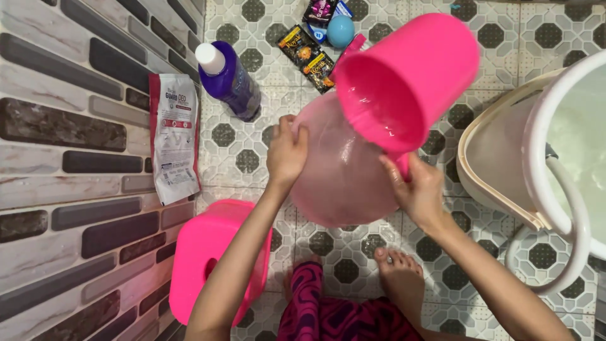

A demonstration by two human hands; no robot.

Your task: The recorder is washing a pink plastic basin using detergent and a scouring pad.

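Note:
A translucent pink basin (341, 170) is held tilted above the tiled floor. My left hand (285, 153) grips its left rim. My right hand (416, 189) holds the handle of a bright pink dipper (404, 79), which is tipped with its mouth toward the basin. Wet streaks show inside the dipper and on the basin.
A pink stool (208, 252) stands at lower left beside the brick-pattern wall. A purple bottle (228, 79), a white pouch (175, 136), dark sachets (307, 53) and a blue ball (340, 30) lie on the floor. A white bucket (555, 164) with water stands at right. My bare foot (398, 278) is below.

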